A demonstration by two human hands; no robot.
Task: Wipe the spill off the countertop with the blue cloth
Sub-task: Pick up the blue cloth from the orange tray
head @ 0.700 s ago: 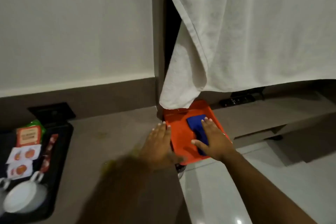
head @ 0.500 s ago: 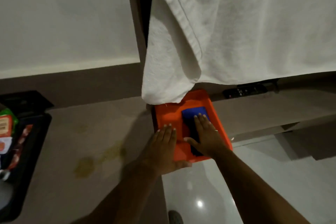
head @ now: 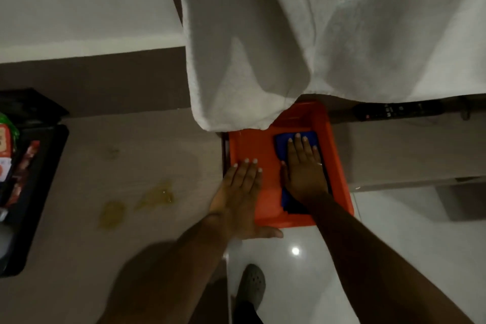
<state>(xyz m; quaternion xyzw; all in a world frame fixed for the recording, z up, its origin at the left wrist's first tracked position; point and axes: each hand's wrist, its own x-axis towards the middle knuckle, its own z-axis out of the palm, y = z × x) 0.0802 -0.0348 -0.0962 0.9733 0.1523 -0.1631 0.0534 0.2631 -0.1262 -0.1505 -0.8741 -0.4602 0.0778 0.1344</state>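
Note:
A blue cloth [head: 282,144] lies folded in the right half of an orange tray [head: 252,144] that sits at the right end of the pale countertop [head: 144,155]. My right hand [head: 305,173] rests flat on the cloth, fingers straight, covering most of it without gripping it. My left hand [head: 240,192] lies flat over the tray's left edge, fingers extended and holding nothing. The spill [head: 155,194], yellowish patches, sits on the countertop left of my left hand, with a second blot [head: 111,214] further left.
A big white towel [head: 289,47] hangs down over the tray's far edge. A black tray [head: 26,192] with sachets stands at the counter's left end. A dark remote [head: 394,110] lies on a lower shelf at right. Below are glossy floor [head: 394,231] and my shoe [head: 251,284].
The view has tilted down, bringing the spill and my shoe into sight. Both hands stay flat on the tray; the right one sits slightly further along the cloth.

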